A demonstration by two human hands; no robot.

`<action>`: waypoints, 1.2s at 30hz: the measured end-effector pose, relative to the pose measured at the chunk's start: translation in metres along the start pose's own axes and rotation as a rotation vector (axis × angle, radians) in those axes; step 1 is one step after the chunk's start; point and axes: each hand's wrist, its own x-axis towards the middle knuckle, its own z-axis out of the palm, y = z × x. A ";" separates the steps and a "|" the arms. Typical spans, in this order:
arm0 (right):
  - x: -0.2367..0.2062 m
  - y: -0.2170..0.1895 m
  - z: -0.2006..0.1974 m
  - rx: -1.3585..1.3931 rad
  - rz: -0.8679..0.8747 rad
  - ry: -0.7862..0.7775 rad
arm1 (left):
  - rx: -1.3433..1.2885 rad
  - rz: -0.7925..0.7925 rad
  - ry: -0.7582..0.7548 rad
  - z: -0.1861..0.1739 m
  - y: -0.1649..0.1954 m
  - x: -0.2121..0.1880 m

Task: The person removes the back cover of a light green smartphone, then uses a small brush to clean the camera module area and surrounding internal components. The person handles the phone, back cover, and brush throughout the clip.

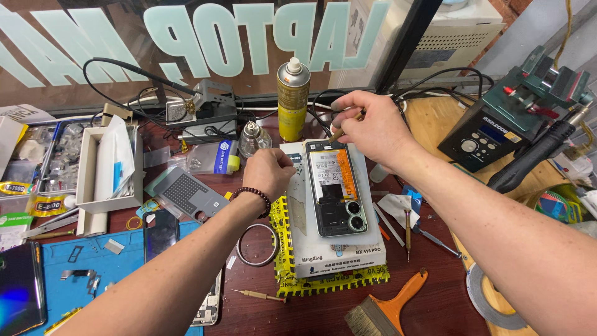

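Both forearms reach in; right hand [373, 127] fingers pinch a thin tool [346, 127] at the top edge of one opened phone [334, 186], left hand [268, 173] fingers curl shut steadying its left side. Phone lies on one white box [336, 258]. A slip could gouge the orange battery [333, 174].

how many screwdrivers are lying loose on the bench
3 that I can make out: a thin brass-coloured screwdriver left of the brush, and two more right of the opened phone. Clutter may hide others.
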 end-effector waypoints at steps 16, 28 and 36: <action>-0.010 -0.036 0.008 -0.779 -0.328 0.016 | 0.101 0.046 -0.062 0.020 -0.001 0.005; 0.017 -0.039 0.011 -0.514 -0.165 -0.262 | -0.035 0.025 -0.041 0.020 -0.018 0.018; 0.022 -0.029 0.012 -0.349 -0.270 -0.301 | -0.054 0.033 0.004 0.002 -0.005 0.013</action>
